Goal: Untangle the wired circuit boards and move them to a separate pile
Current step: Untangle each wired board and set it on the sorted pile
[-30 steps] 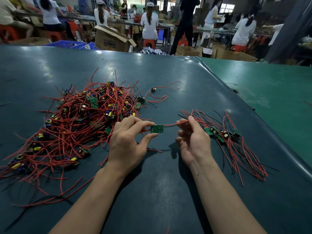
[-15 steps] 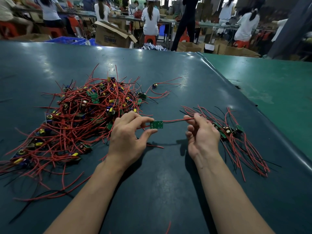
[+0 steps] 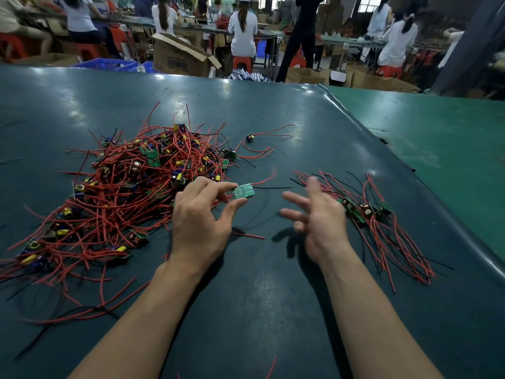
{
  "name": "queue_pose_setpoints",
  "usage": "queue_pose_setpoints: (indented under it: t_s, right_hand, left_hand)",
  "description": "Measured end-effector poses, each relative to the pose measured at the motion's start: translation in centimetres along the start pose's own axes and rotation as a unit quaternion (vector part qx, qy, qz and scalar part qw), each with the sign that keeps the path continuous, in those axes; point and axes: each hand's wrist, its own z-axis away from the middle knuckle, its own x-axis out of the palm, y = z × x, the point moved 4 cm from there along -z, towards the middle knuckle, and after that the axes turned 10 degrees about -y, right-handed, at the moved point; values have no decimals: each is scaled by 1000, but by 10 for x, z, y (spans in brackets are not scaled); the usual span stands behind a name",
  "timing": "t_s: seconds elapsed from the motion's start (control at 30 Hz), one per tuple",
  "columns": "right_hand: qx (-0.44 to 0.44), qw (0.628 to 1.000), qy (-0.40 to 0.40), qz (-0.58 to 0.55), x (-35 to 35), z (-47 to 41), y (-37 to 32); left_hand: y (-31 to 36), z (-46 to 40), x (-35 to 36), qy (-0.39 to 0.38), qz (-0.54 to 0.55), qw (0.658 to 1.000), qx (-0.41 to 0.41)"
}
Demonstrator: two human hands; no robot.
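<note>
A big tangled heap of red-wired circuit boards (image 3: 131, 187) lies on the dark mat to the left. My left hand (image 3: 199, 217) pinches a small green circuit board (image 3: 244, 191) between thumb and forefinger, just right of the heap. Its red and black wires trail loose to the right. My right hand (image 3: 317, 217) hovers beside it with fingers spread and blurred, holding nothing. A smaller sorted pile of wired boards (image 3: 374, 217) lies to the right of that hand.
One stray wired board (image 3: 250, 138) lies beyond the heap. The dark mat (image 3: 273, 310) ends at a curved right edge, with a green table surface (image 3: 451, 149) past it. Cardboard boxes and seated people fill the background.
My right hand has let go of the red wires and spread its fingers. The board's wires now hang free. My left hand still pinches the board.
</note>
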Motion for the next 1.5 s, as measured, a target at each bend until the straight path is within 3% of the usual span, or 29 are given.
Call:
queue_pose_setpoints:
  t_s: [0.1, 0.23, 0.3, 0.4, 0.5, 0.63, 0.73, 0.83, 0.93, 1.0, 1.07, 1.17, 1.23, 1.37, 1.5]
  right_hand:
    - [60, 984, -155, 60, 26, 10, 12]
    - [19, 992, -111, 49, 20, 7, 6]
    - [40, 993, -104, 44, 12, 6, 1]
    - [107, 976, -168, 87, 17, 13, 7]
    - [102, 971, -213, 39, 30, 18, 13]
    - [35, 985, -158, -63, 26, 15, 6]
    - [-12, 993, -60, -99, 15, 10, 2]
    - [-61, 980, 65, -179, -7, 2, -7]
    - [-102, 961, 140, -216, -25, 2, -15]
    - [-92, 958, 124, -241, -27, 1, -14]
    - [-25, 976, 32, -212, -16, 5, -10]
    - [83, 981, -174, 0, 15, 24, 5]
    - [75, 965, -241, 71, 29, 35, 14]
    - [-48, 983, -161, 75, 23, 32, 5]
    - [-146, 986, -59, 47, 9, 29, -11]
  left_hand:
    - [9, 2, 7, -38, 2, 999, 39]
    - [11, 3, 8, -59, 37, 995, 71]
    - [9, 2, 6, -43, 41, 996, 66]
    - [8, 2, 3, -17, 31, 997, 70]
    - [10, 3, 5, -42, 62, 993, 89]
    - [11, 3, 8, -50, 74, 993, 79]
    - [11, 4, 6, -39, 65, 994, 79]
    - [9, 4, 2, -27, 58, 995, 76]
    - [10, 6, -1, -28, 55, 995, 77]
    - [8, 6, -3, 1, 66, 996, 54]
    - [5, 5, -5, 32, 83, 996, 23]
    - [12, 7, -2, -3, 76, 995, 65]
    - [18, 10, 3, -53, 75, 990, 108]
    - [17, 10, 2, -74, 77, 986, 125]
    - [3, 6, -14, -26, -54, 992, 109]
